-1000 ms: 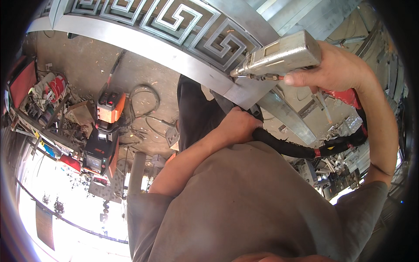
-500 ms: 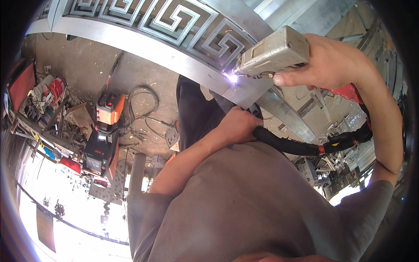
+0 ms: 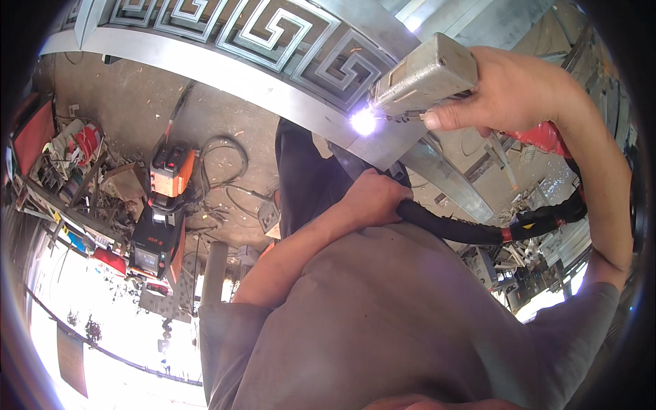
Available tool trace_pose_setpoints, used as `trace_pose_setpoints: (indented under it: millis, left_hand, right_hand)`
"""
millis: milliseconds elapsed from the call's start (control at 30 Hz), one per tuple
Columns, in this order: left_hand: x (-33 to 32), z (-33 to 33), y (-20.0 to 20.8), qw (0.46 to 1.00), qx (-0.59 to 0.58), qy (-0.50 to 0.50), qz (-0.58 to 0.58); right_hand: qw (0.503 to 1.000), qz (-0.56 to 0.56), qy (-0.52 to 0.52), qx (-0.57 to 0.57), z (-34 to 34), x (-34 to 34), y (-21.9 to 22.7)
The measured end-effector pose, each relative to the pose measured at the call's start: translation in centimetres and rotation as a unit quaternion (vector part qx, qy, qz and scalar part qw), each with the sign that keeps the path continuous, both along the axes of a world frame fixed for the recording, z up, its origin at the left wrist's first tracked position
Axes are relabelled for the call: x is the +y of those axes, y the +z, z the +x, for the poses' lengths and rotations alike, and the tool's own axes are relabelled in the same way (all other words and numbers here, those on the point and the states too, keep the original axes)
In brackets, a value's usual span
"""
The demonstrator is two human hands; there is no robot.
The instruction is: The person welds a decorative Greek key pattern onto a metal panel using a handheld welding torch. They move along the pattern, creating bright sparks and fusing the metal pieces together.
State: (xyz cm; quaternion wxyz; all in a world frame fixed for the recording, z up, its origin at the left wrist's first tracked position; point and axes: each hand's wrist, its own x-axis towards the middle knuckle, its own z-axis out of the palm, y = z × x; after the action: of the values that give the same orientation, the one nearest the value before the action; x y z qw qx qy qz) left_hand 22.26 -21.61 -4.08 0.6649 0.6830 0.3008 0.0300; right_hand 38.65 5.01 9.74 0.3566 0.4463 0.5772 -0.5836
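Light (image 3: 363,121), white with a violet edge, is flaring in the upper centre of the frame at the tip of a boxy grey metal hand torch (image 3: 427,75); glare is hiding whether tip and metal are touching. The torch is slanting from upper right toward lower left. The right hand (image 3: 516,89) is gripping it from the right, thumb lying along the underside, the other fingers largely hidden; a red wrapping (image 3: 543,140) is showing below the palm. A long silver metal panel with square-spiral fretwork (image 3: 205,61) is crossing the upper part of the frame, the flare appearing over its flat border. The left hand (image 3: 376,197), near the centre, is holding a thick black cloth-wrapped hose (image 3: 454,229), its fingers folding narrowly around it and partly out of sight. The hose is curving toward the right of the frame. At left, an orange-and-black box-shaped machine (image 3: 171,171) is standing next to a black machine with a small screen (image 3: 157,236), near a looping dark cable (image 3: 246,160).
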Motion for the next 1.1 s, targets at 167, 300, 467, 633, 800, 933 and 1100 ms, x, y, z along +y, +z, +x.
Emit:
trace_pose_setpoints:
  millis: [167, 300, 467, 633, 800, 933, 1100]
  left_hand:
    - [0.3, -0.1, 0.4, 1.000, -0.011, 0.011, -0.006]
    - [0.6, -0.1, 0.8, 1.000, -0.016, 0.021, -0.010]
    - [0.7, 0.0, 0.8, 1.000, -0.012, 0.017, -0.016]
    - [0.7, 0.0, 0.7, 0.999, -0.018, 0.026, -0.018]
    - [0.8, 0.0, 0.8, 1.000, -0.015, 0.019, -0.013]
    - [1.3, -0.1, 0.9, 0.999, -0.013, -0.005, -0.033]
    - [1.7, -0.2, 1.4, 0.999, -0.009, -0.019, -0.043]
  right_hand:
    - [1.000, -0.009, 0.016, -0.006, -0.4, 0.6, -0.2]
    - [0.999, 0.002, 0.036, 0.008, -0.8, 0.9, 0.0]
    - [0.999, -0.026, 0.043, -0.007, -1.5, 1.4, 0.1]
    - [0.999, -0.007, 0.037, -0.019, -1.9, 1.2, 0.4]
    - [0.999, -0.009, 0.051, -0.015, -2.1, 1.4, 0.4]
    - [0.999, -0.009, 0.051, -0.015, -2.5, 1.5, 0.5]
    - [0.998, -0.006, 0.067, -0.022, -2.8, 1.7, 0.7]
